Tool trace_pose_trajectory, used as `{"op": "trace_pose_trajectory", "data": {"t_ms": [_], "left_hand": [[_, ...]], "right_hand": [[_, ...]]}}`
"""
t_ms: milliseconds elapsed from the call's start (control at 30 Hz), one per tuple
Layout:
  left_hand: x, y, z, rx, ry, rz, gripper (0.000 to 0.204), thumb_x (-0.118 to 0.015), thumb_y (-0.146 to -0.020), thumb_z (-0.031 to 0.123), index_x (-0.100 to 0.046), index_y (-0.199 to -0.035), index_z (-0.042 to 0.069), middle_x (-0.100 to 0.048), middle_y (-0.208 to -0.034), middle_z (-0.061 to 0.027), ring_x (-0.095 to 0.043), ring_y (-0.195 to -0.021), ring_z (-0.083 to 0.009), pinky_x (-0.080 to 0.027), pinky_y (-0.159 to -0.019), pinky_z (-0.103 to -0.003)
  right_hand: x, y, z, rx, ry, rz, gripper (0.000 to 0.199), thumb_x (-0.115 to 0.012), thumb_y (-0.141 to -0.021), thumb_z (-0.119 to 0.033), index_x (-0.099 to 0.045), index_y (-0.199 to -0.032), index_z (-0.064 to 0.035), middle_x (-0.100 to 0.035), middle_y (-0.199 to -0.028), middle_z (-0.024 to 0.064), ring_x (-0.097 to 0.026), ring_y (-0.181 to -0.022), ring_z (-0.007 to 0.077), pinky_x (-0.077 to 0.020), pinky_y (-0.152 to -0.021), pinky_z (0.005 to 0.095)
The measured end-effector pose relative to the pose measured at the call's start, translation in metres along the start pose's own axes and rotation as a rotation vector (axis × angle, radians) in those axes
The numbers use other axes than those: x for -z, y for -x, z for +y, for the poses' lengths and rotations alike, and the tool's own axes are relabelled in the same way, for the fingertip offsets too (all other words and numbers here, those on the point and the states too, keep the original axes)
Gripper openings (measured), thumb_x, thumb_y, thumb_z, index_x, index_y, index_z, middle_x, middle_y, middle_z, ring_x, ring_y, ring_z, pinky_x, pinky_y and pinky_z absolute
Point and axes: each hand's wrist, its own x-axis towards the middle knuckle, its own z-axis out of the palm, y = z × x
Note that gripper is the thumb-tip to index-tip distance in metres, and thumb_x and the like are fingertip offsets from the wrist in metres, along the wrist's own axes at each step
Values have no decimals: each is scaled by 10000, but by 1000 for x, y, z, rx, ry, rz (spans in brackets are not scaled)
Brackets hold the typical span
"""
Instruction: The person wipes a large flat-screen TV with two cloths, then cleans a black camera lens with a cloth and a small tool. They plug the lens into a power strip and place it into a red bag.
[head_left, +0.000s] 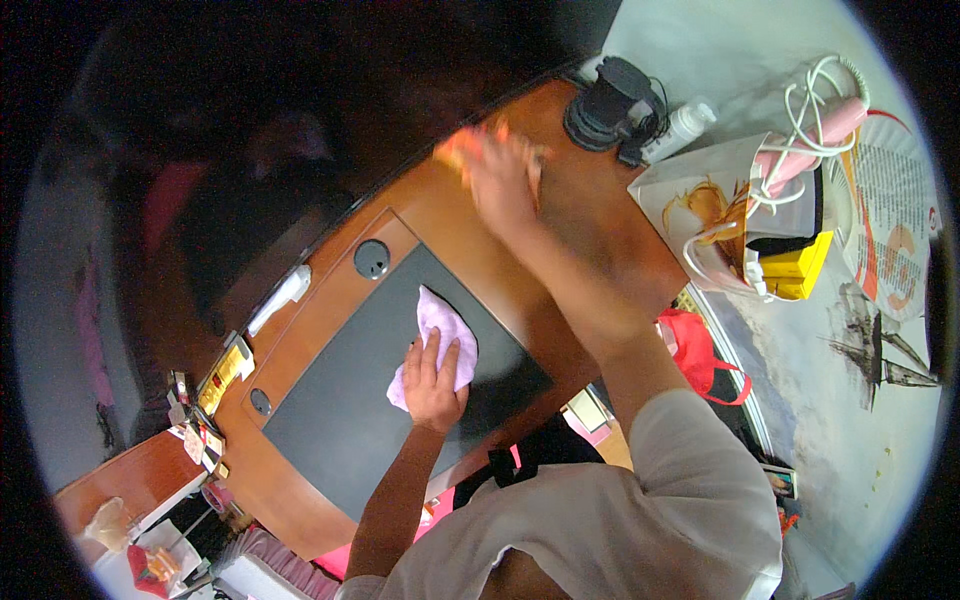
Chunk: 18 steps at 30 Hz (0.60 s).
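Observation:
A light purple cloth (448,318) lies bunched on the black desk mat (340,430) set into the brown wooden desk. My left hand (434,385) rests on it, fingers stretched out and a little apart, pressing it against the mat. Farther off and to the right, my right hand (505,185) is over the bare wood near the desk's back edge. An orange cloth (462,150) is bunched in and under its fingers; motion smears both, and the fingertips are partly hidden.
At the far right corner stand a black round device (612,100) and a white bottle (685,128). Beside the desk, a clear bin (700,185) holds a yellow box and corded items. A white object (280,298) and a gold box (226,375) line the back left edge.

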Motion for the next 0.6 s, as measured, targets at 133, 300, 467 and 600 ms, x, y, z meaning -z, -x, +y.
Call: {"op": "trace_pose_trajectory", "data": {"t_ms": [133,300,467,600], "left_hand": [[6,-3,6,-10,41,13,696,-732,-629,126,-585,-1309,122,-467,-1451,-191,-475,-1261,-459,-365,-1091,-549],[9,-4,1,-39,126,78,631,-706,-641,87,-616,-1265,103,-517,-1409,-179,-512,-1220,-423,-385,-1062,-517],[25,-75,-19,10,141,370,608,-632,-646,-36,-634,-1241,89,-555,-1338,-176,-503,-1210,-391,-378,-1055,-466],[56,-107,-49,123,107,513,654,-569,-633,-81,-626,-1264,77,-533,-1358,-186,-475,-1246,-392,-345,-1095,-447]], "right_hand": [[45,97,-44,100,-237,-229,364,-631,-832,-212,-667,-1193,-190,-584,-1319,63,-506,-1251,328,-350,-1090,499],[60,66,-18,-82,-464,-80,448,-635,-856,-54,-606,-1294,-147,-565,-1291,148,-525,-1205,349,-401,-1066,443],[14,-40,28,-371,-350,499,529,-661,-892,-85,-457,-1372,8,-454,-1329,244,-439,-1257,386,-372,-1083,425],[-38,-55,-45,-507,-380,700,538,-660,-881,-77,-440,-1369,-25,-446,-1295,239,-442,-1227,413,-355,-1074,491]]}}
